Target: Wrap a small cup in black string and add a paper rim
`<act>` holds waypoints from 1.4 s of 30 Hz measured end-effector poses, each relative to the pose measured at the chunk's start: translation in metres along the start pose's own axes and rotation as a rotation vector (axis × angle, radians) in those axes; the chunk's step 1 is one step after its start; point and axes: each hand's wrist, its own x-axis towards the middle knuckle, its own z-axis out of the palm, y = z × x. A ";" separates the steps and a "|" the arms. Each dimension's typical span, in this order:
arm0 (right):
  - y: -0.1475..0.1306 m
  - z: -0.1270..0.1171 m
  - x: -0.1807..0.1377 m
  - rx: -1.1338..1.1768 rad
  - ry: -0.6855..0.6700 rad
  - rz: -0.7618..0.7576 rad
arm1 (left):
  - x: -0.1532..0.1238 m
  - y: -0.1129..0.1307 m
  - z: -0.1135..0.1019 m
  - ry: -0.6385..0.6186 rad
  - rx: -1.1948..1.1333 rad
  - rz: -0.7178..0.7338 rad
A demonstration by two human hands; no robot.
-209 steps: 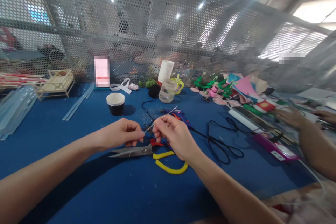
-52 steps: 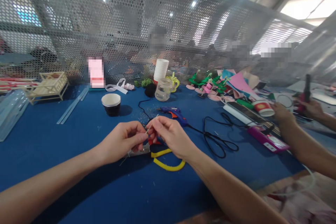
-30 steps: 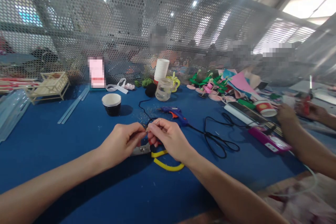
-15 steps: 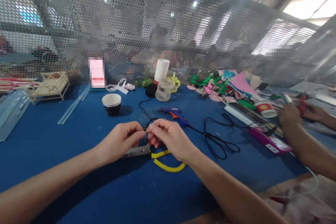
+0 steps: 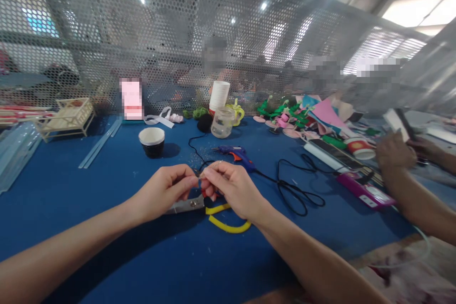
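Note:
My left hand and my right hand meet fingertip to fingertip over the blue table. Both pinch a thin silvery wire, of which only a short bit shows between the fingers. Right under the hands lie scissors with yellow handles. Just beyond my right hand a blue and orange glue gun rests on the table, its black cord looping away to the right.
A black paper cup, a clear jar and a white cup stack stand further back. Coloured foam scraps pile at the back right. Another person's hands work at the right. A perforated metal screen closes the back.
The wire stuck out long up to the right seven seconds ago; now little shows. My hands have drawn together. The other person's hands at the right have lifted a flat white object.

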 end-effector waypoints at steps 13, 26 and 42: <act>-0.001 -0.004 0.003 -0.035 0.032 -0.016 | 0.003 0.001 -0.005 -0.120 -0.165 -0.094; 0.003 -0.003 0.005 -0.045 -0.031 -0.041 | 0.005 -0.001 -0.009 -0.135 -0.086 -0.084; 0.001 -0.004 0.006 0.023 -0.064 -0.034 | 0.003 -0.008 -0.006 -0.236 -0.489 -0.192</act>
